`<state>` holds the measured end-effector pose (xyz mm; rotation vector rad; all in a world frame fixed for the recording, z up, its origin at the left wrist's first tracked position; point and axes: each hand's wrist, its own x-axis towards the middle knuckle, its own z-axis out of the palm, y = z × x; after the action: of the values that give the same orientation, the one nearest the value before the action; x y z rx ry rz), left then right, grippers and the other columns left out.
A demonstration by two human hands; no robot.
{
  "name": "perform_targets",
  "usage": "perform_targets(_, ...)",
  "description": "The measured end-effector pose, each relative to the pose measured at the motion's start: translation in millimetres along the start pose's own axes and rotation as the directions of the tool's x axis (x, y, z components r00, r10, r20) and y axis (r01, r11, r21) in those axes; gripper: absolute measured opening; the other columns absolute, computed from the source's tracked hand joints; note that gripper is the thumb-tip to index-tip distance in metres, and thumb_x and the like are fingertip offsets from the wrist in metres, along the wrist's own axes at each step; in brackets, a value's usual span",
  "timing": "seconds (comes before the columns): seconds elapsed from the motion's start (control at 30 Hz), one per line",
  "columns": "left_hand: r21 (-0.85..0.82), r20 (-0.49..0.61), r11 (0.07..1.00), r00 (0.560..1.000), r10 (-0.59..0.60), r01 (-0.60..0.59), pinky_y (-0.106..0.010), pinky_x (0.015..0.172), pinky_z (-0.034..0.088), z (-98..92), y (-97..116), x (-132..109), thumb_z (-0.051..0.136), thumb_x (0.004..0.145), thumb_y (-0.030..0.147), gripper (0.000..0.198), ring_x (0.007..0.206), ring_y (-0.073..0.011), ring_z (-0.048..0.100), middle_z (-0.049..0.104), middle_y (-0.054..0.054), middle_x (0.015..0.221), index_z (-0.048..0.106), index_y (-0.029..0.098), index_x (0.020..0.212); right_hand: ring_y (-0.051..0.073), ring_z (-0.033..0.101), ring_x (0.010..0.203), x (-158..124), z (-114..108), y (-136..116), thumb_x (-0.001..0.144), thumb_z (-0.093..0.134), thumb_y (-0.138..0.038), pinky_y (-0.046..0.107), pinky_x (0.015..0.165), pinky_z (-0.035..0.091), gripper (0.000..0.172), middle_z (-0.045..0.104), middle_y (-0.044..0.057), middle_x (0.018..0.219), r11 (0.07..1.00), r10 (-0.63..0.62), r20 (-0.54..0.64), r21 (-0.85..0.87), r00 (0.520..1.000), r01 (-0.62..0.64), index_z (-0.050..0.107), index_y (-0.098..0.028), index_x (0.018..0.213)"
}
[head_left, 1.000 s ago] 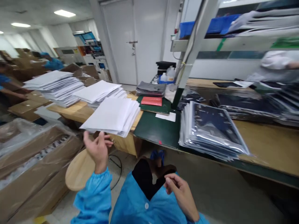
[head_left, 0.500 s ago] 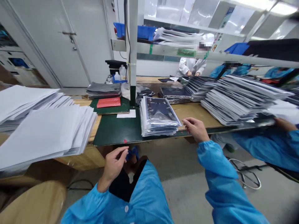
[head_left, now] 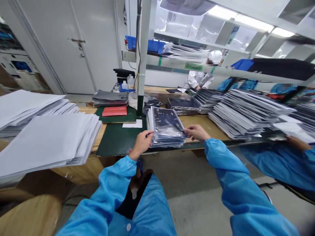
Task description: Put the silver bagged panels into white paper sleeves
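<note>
A stack of flat silver-edged anti-static bags with dark contents [head_left: 167, 127] lies on the front of the bench, at the edge of a dark green mat [head_left: 118, 141]. My left hand [head_left: 142, 144] grips the stack's left edge. My right hand [head_left: 197, 132] reaches over from the right, its fingertips pressing the stack's right side. The lower bags are hidden by my fingers at the edges. Both blue sleeves run back towards me from the bench.
Tall piles of white sheets [head_left: 46, 141] stand to the left. Large piles of silver bags [head_left: 246, 113] fill the bench to the right, where a co-worker's hand [head_left: 294, 141] works. A metal shelf post [head_left: 140, 65] rises behind the mat, beside a red folder [head_left: 114, 111].
My left hand has risen from near my lap to the stack's left edge. My right hand has moved left from beside the stack onto its right side.
</note>
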<state>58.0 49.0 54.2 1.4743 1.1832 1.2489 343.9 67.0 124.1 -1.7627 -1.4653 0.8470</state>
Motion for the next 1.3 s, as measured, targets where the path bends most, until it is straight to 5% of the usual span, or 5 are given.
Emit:
perform_targets(0.27, 0.085, 0.031, 0.996, 1.000, 0.001, -0.004, -0.023, 0.049, 0.033, 4.0, 21.0, 31.1, 0.061, 0.078, 0.044, 0.036, 0.048, -0.0117, 0.046, 0.050, 0.002, 0.047, 0.062, 0.016, 0.056, 0.010, 0.051, 0.037, 9.7, 0.0, -1.7, 0.070, 0.084, -0.022, 0.016, 0.029, 0.034, 0.028, 0.058, 0.000, 0.043, 0.999, 0.032, 0.015, -0.011, 0.999, -0.032, 0.062, -0.015, 0.053)
perform_targets(0.4, 0.220, 0.060, 0.973, 0.997, 0.058, -0.070, -0.023, 0.051, 0.035, 4.9, 42.8, 42.1, 0.066, 0.069, 0.026, 0.019, 0.051, -0.0119, 0.051, 0.055, 0.002, 0.052, 0.060, 0.016, 0.055, 0.010, 0.051, 0.038, 6.3, 0.5, -1.7, 0.072, 0.082, -0.022, 0.016, 0.030, 0.035, 0.027, 0.057, -0.001, 0.042, 0.999, 0.046, 0.017, 0.025, 0.999, -0.047, 0.063, -0.015, 0.054)
perform_targets(0.57, -0.130, 0.075, 0.987, 0.994, -0.085, 0.094, -0.022, 0.048, 0.043, 13.5, 62.0, 43.9, 0.066, 0.073, 0.024, 0.012, 0.048, -0.0118, 0.057, 0.056, 0.003, 0.060, 0.059, 0.016, 0.067, 0.011, 0.053, 0.043, 1.1, -2.0, -2.0, 0.071, 0.083, -0.026, 0.016, 0.033, 0.036, 0.025, 0.059, 0.001, 0.049, 0.988, 0.086, 0.059, 0.126, 0.995, -0.093, 0.065, -0.014, 0.058)
perform_targets(0.73, -0.568, 0.267, 0.744, 0.934, -0.237, 0.351, -0.036, 0.071, 0.060, 25.1, 69.0, 47.8, 0.077, 0.070, 0.021, 0.023, 0.061, -0.0140, 0.065, 0.061, 0.001, 0.067, 0.055, 0.015, 0.075, 0.007, 0.046, 0.043, -3.8, -6.4, -5.9, 0.072, 0.083, -0.028, 0.016, 0.035, 0.033, 0.024, 0.059, 0.001, 0.057, 0.949, 0.131, 0.153, 0.267, 0.979, -0.169, 0.066, -0.012, 0.065)
perform_targets(1.3, -0.706, 0.167, 0.615, 0.927, -0.337, 0.351, -0.039, 0.077, 0.063, 45.2, 82.1, 57.1, 0.063, 0.070, 0.001, 0.020, 0.064, -0.0174, 0.069, 0.052, 0.003, 0.055, 0.049, 0.015, 0.068, 0.015, 0.059, 0.042, -7.3, -7.5, -12.7, 0.094, 0.059, -0.049, 0.022, 0.036, 0.046, 0.040, 0.061, 0.002, 0.054, 0.887, 0.208, 0.167, 0.383, 0.964, -0.258, 0.064, -0.012, 0.079)
